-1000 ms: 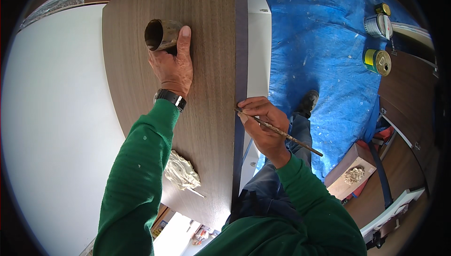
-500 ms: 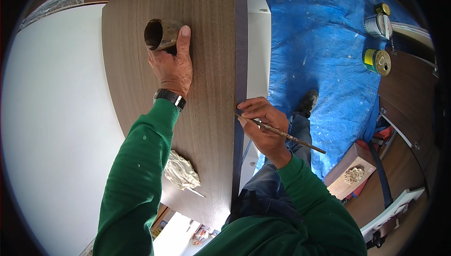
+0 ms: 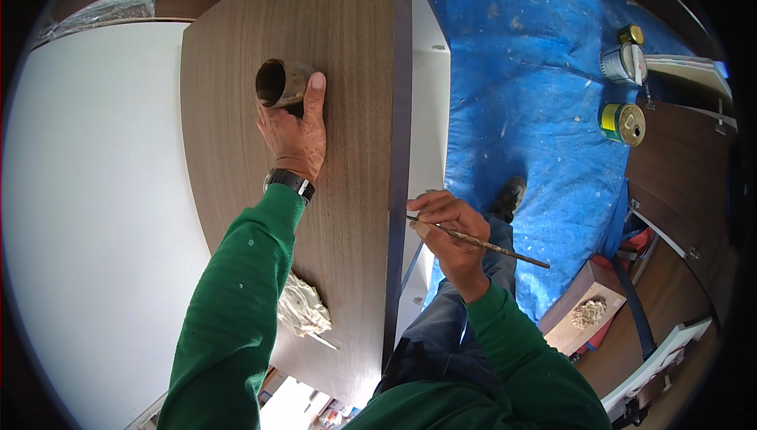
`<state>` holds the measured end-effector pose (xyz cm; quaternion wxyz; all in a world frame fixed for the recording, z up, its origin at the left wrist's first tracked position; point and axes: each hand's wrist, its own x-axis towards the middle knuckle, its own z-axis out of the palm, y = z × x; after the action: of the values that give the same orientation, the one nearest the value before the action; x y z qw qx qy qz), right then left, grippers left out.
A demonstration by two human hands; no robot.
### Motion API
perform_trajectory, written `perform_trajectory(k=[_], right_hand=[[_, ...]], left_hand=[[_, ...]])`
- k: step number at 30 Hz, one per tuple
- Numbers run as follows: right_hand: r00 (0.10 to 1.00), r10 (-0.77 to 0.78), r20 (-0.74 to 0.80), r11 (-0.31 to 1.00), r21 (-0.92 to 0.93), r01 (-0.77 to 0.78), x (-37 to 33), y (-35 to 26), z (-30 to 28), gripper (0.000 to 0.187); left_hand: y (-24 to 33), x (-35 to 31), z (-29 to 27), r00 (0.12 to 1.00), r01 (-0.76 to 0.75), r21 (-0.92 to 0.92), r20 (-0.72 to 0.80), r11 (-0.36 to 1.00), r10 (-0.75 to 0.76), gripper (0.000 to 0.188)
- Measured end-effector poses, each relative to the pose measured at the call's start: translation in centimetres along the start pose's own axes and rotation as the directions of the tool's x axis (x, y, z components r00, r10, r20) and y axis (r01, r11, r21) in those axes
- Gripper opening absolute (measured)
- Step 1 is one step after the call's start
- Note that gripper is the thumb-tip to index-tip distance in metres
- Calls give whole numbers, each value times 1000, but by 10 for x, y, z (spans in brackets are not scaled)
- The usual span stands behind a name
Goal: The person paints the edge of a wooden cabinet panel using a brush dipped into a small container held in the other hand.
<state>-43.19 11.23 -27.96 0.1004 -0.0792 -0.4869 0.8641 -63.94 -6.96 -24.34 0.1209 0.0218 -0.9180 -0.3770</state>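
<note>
The left hand [image 3: 296, 142] curls around a stained cup [image 3: 298, 77] at eleven o'clock on the wood-grain tabletop [image 3: 347, 154], presumably to steady it. The right hand [image 3: 455, 255] pinches a thin brush [image 3: 505, 251] close to its tip at four o'clock, likely for fine control, beside the tabletop's dark edge [image 3: 400, 114]; contact is unclear. A crumpled cream wad [image 3: 303, 304] lies at seven o'clock, seemingly within easy reach.

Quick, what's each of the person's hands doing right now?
Left hand: closed around a cup-like container, its fingers partly hidden.
Right hand: closed, pinching a thin, stained stick.
</note>
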Motion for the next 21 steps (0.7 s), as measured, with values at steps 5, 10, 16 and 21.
perform_trajectory(k=[5,10,16,21], right_hand=[[999,25,-22,999,-39,-26,-16,-23,-14,17],[994,74,-76,994,-69,-80,-50,-62,-24,15],[981,182,-69,976,-109,-188,-111,-115,-49,11],[997,70,-22,949,-306,-73,-153,-158,-61,8]], left_hand=[[3,0,-3,1000,15,-66,6,998,-15,80],[4,-5,-5,999,38,-246,-22,969,-44,77],[23,-40,-27,984,157,-470,5,869,-175,72],[48,-137,-52,966,260,-577,159,774,-206,58]])
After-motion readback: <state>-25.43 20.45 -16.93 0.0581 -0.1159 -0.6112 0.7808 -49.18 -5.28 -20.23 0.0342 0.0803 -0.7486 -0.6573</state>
